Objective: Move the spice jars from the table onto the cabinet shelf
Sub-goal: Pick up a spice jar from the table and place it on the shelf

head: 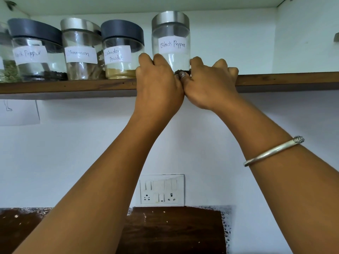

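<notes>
A glass jar with a silver lid and a "Black Pepper" label (171,39) stands upright on the wooden cabinet shelf (69,86). My left hand (157,83) grips its lower left side and my right hand (211,83) its lower right side, thumbs meeting in front of the base. Left of it on the shelf stand a dark-lidded coriander powder jar (121,50), a silver-lidded cinnamon jar (80,48) and another dark-lidded black pepper jar (34,50). The held jar's bottom is hidden by my fingers.
A further jar (3,57) is cut off at the left edge. Shelf room lies open to the right of the held jar. A switch and socket panel (161,189) is on the wall below. The dark wooden table (170,230) is at the bottom.
</notes>
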The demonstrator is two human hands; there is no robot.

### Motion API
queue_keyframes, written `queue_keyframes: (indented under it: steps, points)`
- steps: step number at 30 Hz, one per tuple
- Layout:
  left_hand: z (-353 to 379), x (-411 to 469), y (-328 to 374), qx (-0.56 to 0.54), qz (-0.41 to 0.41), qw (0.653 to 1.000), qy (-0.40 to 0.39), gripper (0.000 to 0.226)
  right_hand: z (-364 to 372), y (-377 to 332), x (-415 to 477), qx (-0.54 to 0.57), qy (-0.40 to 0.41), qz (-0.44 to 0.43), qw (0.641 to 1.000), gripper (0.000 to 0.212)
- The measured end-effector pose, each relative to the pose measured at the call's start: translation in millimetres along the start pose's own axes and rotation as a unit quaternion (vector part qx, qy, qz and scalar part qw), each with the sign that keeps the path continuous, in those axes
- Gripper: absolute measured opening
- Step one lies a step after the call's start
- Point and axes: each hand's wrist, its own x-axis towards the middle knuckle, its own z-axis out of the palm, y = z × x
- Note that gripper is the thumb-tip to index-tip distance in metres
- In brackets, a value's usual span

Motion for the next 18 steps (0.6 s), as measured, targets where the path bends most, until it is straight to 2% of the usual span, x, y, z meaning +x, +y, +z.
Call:
queue_keyframes:
  steps: [3, 10, 14, 18]
  points:
    - [-3, -1, 1, 0.015, 0.001, 1.000, -0.009, 0.035, -1, -3, -2, -0.017, -0.017, 0.005, 1.000, 0.041]
    - [-20, -6, -7, 0.078, 0.081, 0.991, -0.068, 0.037, -8, -14, -4, -0.069, -0.069, 0.036, 0.995, 0.056]
    - [-25, -12, -16, 0.122, 0.157, 0.971, -0.135, 0.060, -6, -16, -10, -0.070, -0.069, 0.048, 0.994, 0.055]
    - [-37, -17, -33, 0.052, 0.188, 0.962, -0.192, 0.074, -3, -32, -24, -0.080, -0.071, 0.066, 0.992, 0.069]
